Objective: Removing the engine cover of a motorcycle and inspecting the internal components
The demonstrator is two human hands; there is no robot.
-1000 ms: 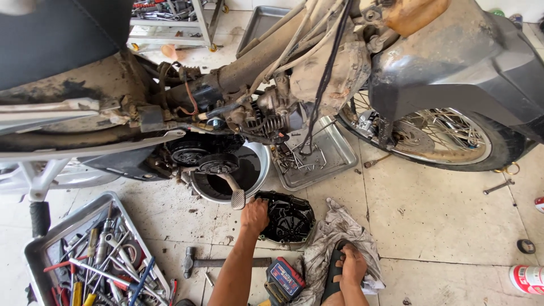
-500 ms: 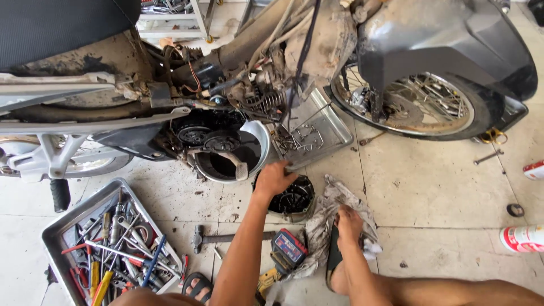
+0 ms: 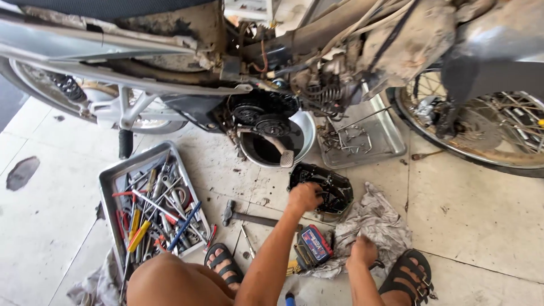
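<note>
A stripped motorcycle stands over a tiled floor, its engine [image 3: 266, 113] exposed. Under the engine sits a metal bowl [image 3: 305, 141] of dark oil. My left hand [image 3: 304, 197] is closed on the rim of a black engine cover [image 3: 328, 190] that lies on the floor just in front of the bowl. My right hand [image 3: 362, 251] rests closed on a dirty grey rag [image 3: 377, 224] beside my sandalled right foot [image 3: 409, 276]. What, if anything, the right hand grips besides the cloth is hidden.
A metal tray [image 3: 113, 181] full of wrenches and screwdrivers lies at the left. A hammer [image 3: 249, 216] and a cordless tool battery [image 3: 314, 245] lie near my knees. A second tray [image 3: 391, 139] with bolts sits under the frame. The spoked rear wheel [image 3: 487, 133] is at right.
The view has swung right and down. My left hand stayed at the black engine cover, and my right hand remains on the rag.
</note>
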